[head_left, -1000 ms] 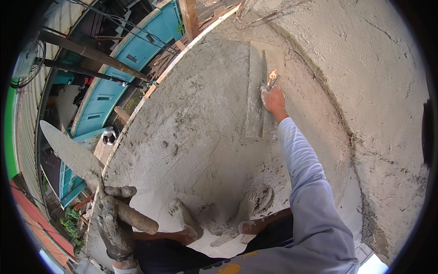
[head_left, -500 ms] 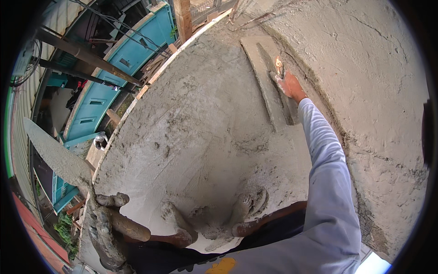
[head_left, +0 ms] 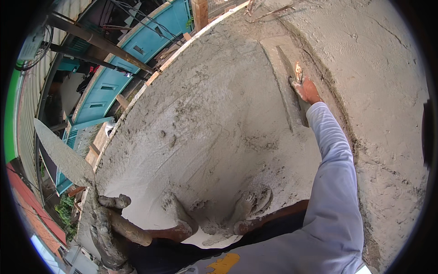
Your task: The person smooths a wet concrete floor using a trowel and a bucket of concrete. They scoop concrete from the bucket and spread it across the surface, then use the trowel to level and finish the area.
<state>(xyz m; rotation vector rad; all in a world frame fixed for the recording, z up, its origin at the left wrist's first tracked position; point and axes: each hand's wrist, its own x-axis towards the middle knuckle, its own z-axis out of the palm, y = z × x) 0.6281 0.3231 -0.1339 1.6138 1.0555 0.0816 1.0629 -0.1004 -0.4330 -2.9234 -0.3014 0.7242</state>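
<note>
My right hand [head_left: 307,89] grips the handle of a long, flat plastering float [head_left: 277,68], its fingers closed round it. The float lies flat on wet grey concrete [head_left: 200,114], beside a raised ridge on its right. At the lower left my left hand [head_left: 106,228], thickly coated in cement, is closed round the handle of a pointed trowel [head_left: 66,155]. The trowel's cement-smeared blade points up and away, over the slab's left edge. My bare feet [head_left: 244,205] are sunk in the wet concrete between the two hands.
A pale board edge [head_left: 150,82] bounds the slab on the left. Beyond and below it are a turquoise gate [head_left: 107,89], dark poles [head_left: 100,45] and cables. A smoother concrete strip [head_left: 388,91] runs along the right. A thin stick [head_left: 273,13] lies at the far end.
The view has turned slightly, so the scene sits farther right. The float stays at nearly the same spot on the concrete. Both hands keep their grips.
</note>
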